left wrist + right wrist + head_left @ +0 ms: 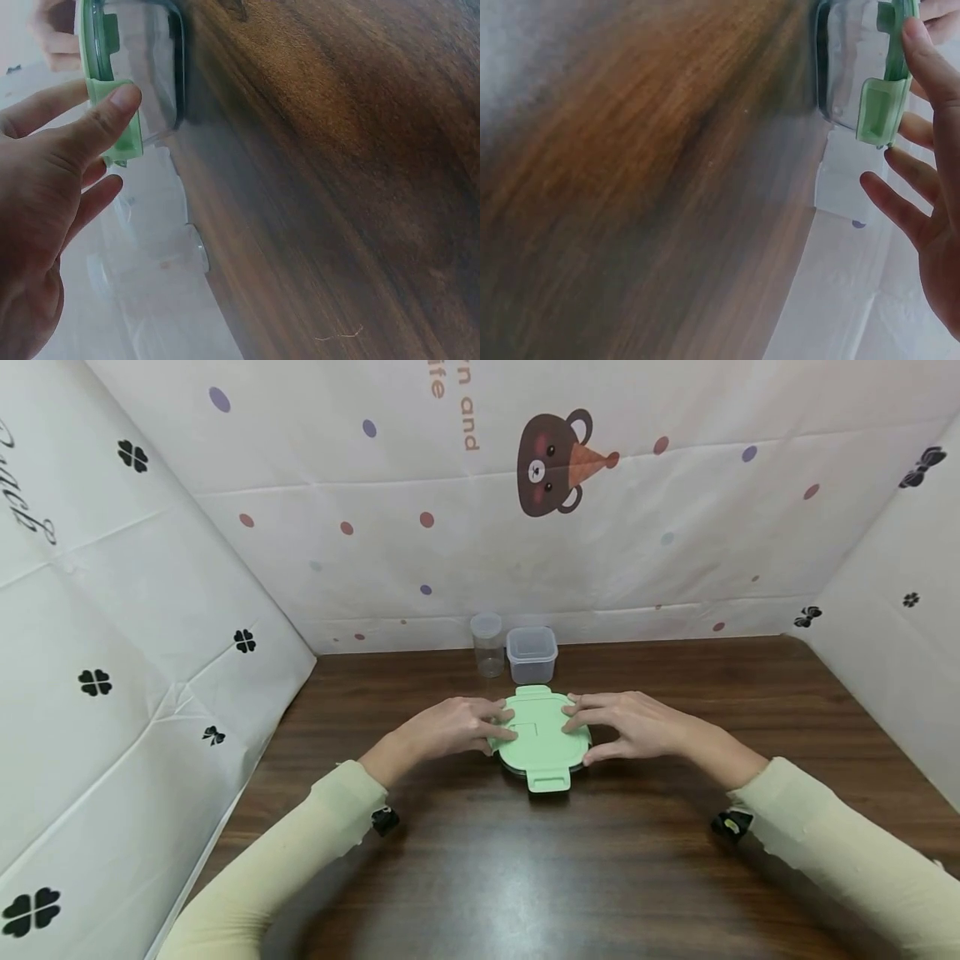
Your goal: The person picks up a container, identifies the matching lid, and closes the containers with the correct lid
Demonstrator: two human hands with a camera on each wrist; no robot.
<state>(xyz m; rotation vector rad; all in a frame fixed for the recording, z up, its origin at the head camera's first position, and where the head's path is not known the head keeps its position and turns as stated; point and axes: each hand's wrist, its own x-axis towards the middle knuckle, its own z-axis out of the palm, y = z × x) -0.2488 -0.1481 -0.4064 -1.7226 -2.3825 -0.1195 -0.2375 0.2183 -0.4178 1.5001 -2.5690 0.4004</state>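
Observation:
A lidded food container of clear material stands on the brown table in front of me. Its pale green lid has latch flaps; the front flap sticks outward. From the left, my left hand lays extended fingers on the lid, while its thumb presses a green side latch in the left wrist view. My right hand rests fingertips on the lid's right part. Its thumb touches the lid's edge, beside a downward-angled green latch in the right wrist view.
Behind the lidded container stand a clear cylindrical jar and a small translucent square tub. White printed sheeting walls off the back and both sides of the wooden table.

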